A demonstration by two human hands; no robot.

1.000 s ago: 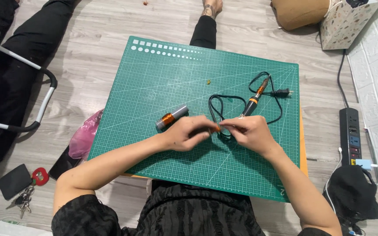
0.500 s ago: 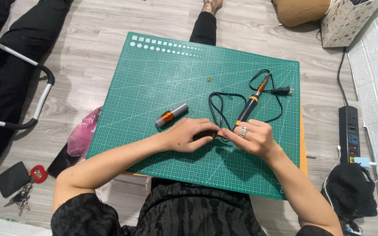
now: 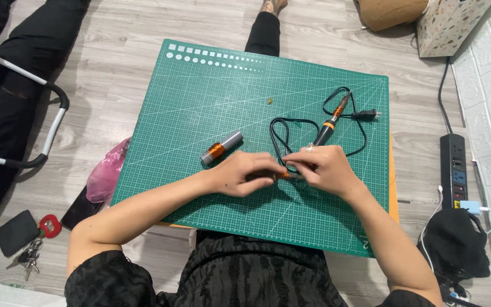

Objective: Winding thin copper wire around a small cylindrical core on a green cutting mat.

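My left hand (image 3: 244,173) and my right hand (image 3: 326,167) meet fingertip to fingertip over the green cutting mat (image 3: 211,91). Both pinch a small orange-ended piece (image 3: 284,175), mostly hidden by the fingers. Just beyond my right hand lies a black and orange soldering iron (image 3: 329,124), its black cord (image 3: 280,136) looping on the mat and passing close under my fingers. Its plug (image 3: 369,115) rests at the right side of the mat. To the left of my left hand lies a grey cylinder wound with copper wire (image 3: 221,148).
A tiny yellow bit (image 3: 269,101) lies mid-mat. A power strip (image 3: 456,170) and a black pouch (image 3: 454,244) sit on the floor at right. At left are a pink bag (image 3: 104,173), keys with a black wallet (image 3: 21,236) and another person's dark-clothed legs (image 3: 12,68).
My right hand has turned slightly and closed in on my left hand. The small orange-ended piece now shows between the fingertips. The iron and the cylinder have not moved.
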